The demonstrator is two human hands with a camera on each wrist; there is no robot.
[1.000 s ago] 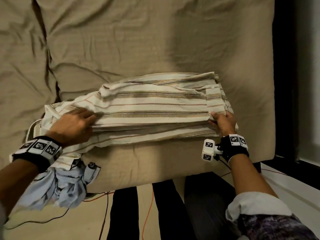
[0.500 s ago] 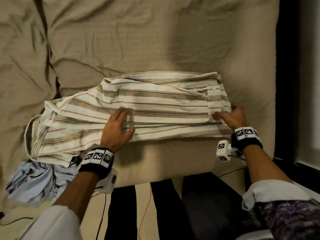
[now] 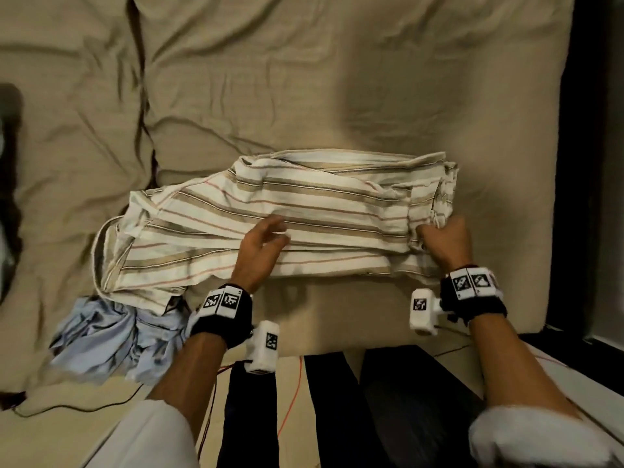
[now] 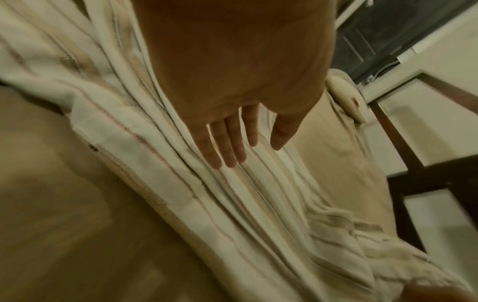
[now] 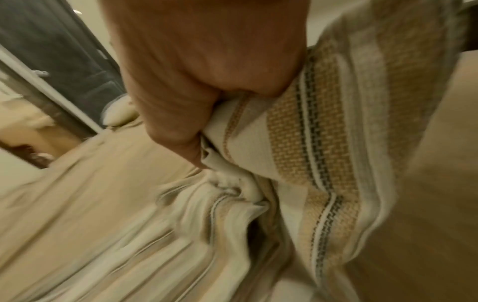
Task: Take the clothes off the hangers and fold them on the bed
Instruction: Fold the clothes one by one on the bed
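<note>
From the head camera: the striped shirt (image 3: 270,224), cream woven cotton banded in tan and thin red, lies folded long across the tan, wrinkled bed (image 3: 304,79), its near edge close to the mattress edge. My left hand (image 3: 260,246) lies on the shirt's middle, fingers loose and straight, grasping nothing. My right hand (image 3: 445,241) is clenched on the shirt's right end, the cloth bunched under it. A crumpled pale blue garment (image 3: 101,336) sits off the shirt's left end, spilling over the mattress edge, and bare sheet stretches wide beyond the shirt's far side. Left wrist camera now: my left hand (image 4: 232,81) flat, its fingers (image 4: 227,143) released and spread along the shirt's (image 4: 181,183) soft ridged folds, sheet showing on both sides of it. Right wrist camera: my right hand (image 5: 201,71) fisted tight around a thick wad of the shirt (image 5: 297,153), coarse basket weave and dark stripe lines plain to see, the rest blurred.
</note>
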